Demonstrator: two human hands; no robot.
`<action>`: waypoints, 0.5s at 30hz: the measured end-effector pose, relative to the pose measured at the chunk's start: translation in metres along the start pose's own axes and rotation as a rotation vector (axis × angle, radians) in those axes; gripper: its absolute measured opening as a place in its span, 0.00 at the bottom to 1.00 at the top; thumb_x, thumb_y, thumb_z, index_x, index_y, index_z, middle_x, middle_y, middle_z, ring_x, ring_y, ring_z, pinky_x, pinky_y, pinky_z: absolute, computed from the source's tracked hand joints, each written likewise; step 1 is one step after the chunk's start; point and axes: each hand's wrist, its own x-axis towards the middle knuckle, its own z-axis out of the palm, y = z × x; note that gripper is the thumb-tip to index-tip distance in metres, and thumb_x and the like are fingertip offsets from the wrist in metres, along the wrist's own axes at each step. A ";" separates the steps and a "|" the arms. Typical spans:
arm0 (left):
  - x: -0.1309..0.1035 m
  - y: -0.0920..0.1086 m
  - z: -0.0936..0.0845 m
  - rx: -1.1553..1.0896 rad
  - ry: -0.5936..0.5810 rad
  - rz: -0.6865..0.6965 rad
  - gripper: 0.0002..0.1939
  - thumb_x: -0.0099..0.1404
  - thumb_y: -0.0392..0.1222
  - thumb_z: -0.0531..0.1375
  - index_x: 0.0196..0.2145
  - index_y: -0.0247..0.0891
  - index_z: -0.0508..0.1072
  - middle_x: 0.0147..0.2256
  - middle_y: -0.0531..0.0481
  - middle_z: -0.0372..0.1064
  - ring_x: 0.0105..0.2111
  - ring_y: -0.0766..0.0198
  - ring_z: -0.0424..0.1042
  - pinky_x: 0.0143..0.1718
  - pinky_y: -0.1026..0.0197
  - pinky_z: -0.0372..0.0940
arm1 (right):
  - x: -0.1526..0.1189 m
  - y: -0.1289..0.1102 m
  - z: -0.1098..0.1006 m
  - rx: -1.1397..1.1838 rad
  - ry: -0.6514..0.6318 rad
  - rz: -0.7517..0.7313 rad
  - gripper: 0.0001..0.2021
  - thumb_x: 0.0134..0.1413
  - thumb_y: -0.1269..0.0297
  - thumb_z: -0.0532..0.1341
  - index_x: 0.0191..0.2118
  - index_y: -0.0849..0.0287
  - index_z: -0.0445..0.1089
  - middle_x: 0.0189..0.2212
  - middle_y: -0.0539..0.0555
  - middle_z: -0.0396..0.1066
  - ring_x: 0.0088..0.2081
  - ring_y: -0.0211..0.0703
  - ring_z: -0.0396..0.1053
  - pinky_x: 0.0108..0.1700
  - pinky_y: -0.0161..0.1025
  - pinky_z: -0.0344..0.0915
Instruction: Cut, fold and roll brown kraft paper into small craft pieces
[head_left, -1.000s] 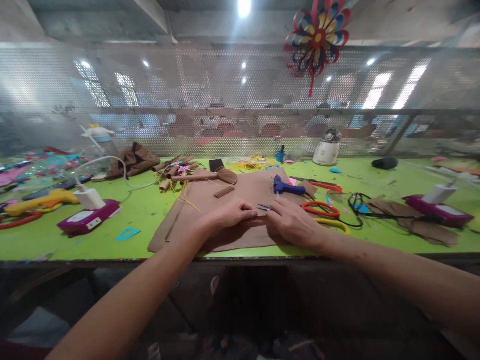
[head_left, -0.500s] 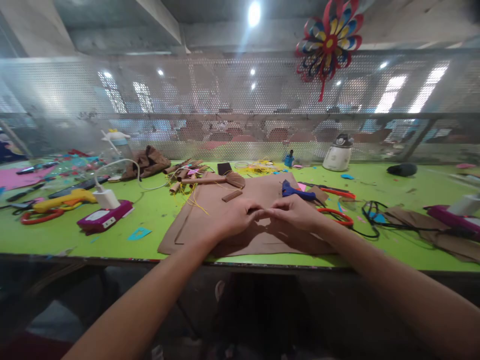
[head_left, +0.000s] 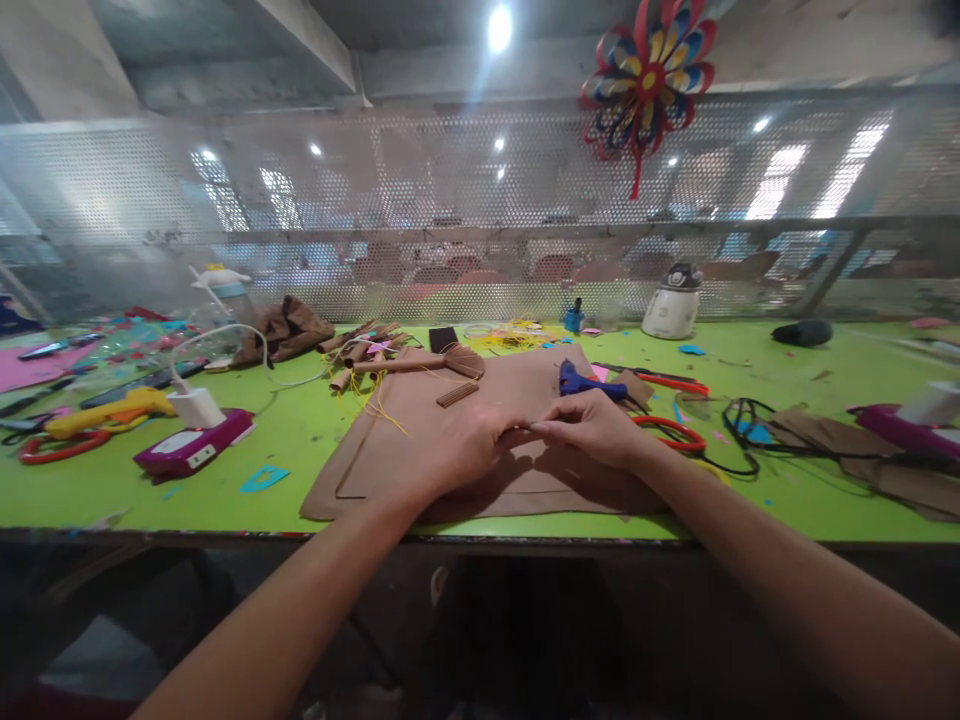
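Note:
My left hand [head_left: 480,440] and my right hand [head_left: 581,425] meet fingertip to fingertip above a brown paper sheet [head_left: 390,440]. Both are closed in a pinch, and a tiny piece between them is too small to name. Just beyond my left hand lies a short ridged brown strip [head_left: 457,394]. Behind it sits a brown rolled tube with a fan-shaped end [head_left: 461,362]. A blue glue gun [head_left: 589,383] rests on the sheet beyond my right hand.
Rolled paper tubes [head_left: 360,365] and yellow strings lie behind the sheet. A purple power strip [head_left: 195,443] and yellow glue gun [head_left: 112,412] are at the left. Red-handled scissors [head_left: 671,432], black cable [head_left: 742,435] and brown paper scraps are at the right. A white bottle [head_left: 673,303] stands behind.
The view has shifted slightly, so the table items appear a little farther left. My hands stay together, with the fingertips turned slightly and a tiny piece now showing between them.

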 end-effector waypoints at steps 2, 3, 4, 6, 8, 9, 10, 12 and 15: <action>0.000 0.000 0.001 -0.002 0.012 0.005 0.12 0.65 0.41 0.52 0.40 0.37 0.73 0.34 0.48 0.72 0.33 0.64 0.68 0.35 0.62 0.61 | 0.000 0.001 0.000 0.054 0.015 0.042 0.14 0.47 0.56 0.62 0.24 0.64 0.72 0.19 0.50 0.68 0.22 0.34 0.60 0.24 0.32 0.54; 0.000 -0.001 0.002 -0.005 0.021 0.006 0.12 0.65 0.42 0.52 0.40 0.37 0.73 0.34 0.48 0.72 0.33 0.64 0.68 0.35 0.62 0.61 | -0.001 0.001 0.001 0.087 0.019 0.064 0.14 0.46 0.56 0.63 0.24 0.64 0.71 0.18 0.50 0.67 0.21 0.33 0.60 0.23 0.32 0.54; 0.000 -0.001 0.002 -0.010 0.030 0.006 0.12 0.65 0.42 0.52 0.40 0.37 0.73 0.33 0.47 0.72 0.33 0.64 0.68 0.35 0.63 0.61 | -0.001 0.002 0.000 0.122 0.022 0.088 0.14 0.45 0.55 0.64 0.24 0.64 0.71 0.18 0.50 0.67 0.21 0.33 0.59 0.23 0.32 0.53; 0.000 -0.002 0.004 -0.022 0.043 0.002 0.13 0.65 0.42 0.51 0.40 0.37 0.73 0.33 0.47 0.72 0.33 0.64 0.68 0.35 0.63 0.61 | -0.002 0.003 0.000 0.188 0.028 0.138 0.15 0.43 0.54 0.65 0.25 0.64 0.71 0.18 0.49 0.66 0.20 0.32 0.59 0.22 0.31 0.52; 0.000 -0.002 0.004 -0.029 0.046 -0.010 0.13 0.65 0.42 0.51 0.40 0.37 0.73 0.33 0.47 0.72 0.33 0.63 0.68 0.36 0.63 0.61 | -0.002 0.004 -0.001 0.237 0.044 0.169 0.15 0.42 0.54 0.65 0.25 0.63 0.71 0.17 0.48 0.66 0.20 0.32 0.58 0.22 0.32 0.52; 0.000 -0.002 0.003 -0.032 0.046 -0.019 0.13 0.65 0.41 0.51 0.40 0.37 0.73 0.33 0.47 0.72 0.33 0.64 0.68 0.36 0.63 0.60 | -0.002 0.004 -0.001 0.258 0.053 0.172 0.14 0.42 0.54 0.66 0.25 0.63 0.71 0.17 0.48 0.66 0.20 0.32 0.58 0.22 0.32 0.52; -0.001 -0.002 0.003 -0.036 0.042 -0.031 0.13 0.65 0.41 0.51 0.40 0.37 0.73 0.33 0.47 0.72 0.33 0.64 0.67 0.35 0.63 0.60 | -0.002 0.004 -0.002 0.276 0.064 0.169 0.14 0.41 0.55 0.66 0.25 0.63 0.71 0.17 0.48 0.66 0.20 0.33 0.58 0.23 0.32 0.52; 0.000 -0.001 0.000 -0.046 0.021 -0.054 0.12 0.65 0.41 0.51 0.39 0.36 0.73 0.31 0.48 0.71 0.30 0.65 0.66 0.32 0.64 0.59 | -0.002 0.004 -0.002 0.308 0.079 0.165 0.14 0.41 0.55 0.66 0.25 0.63 0.71 0.18 0.48 0.66 0.21 0.33 0.58 0.24 0.33 0.53; 0.001 0.001 -0.005 -0.083 -0.034 -0.089 0.12 0.65 0.42 0.51 0.36 0.36 0.73 0.28 0.51 0.70 0.27 0.67 0.64 0.28 0.66 0.55 | -0.002 0.004 -0.001 0.340 0.105 0.161 0.14 0.40 0.56 0.67 0.25 0.63 0.71 0.18 0.48 0.66 0.21 0.33 0.58 0.24 0.33 0.53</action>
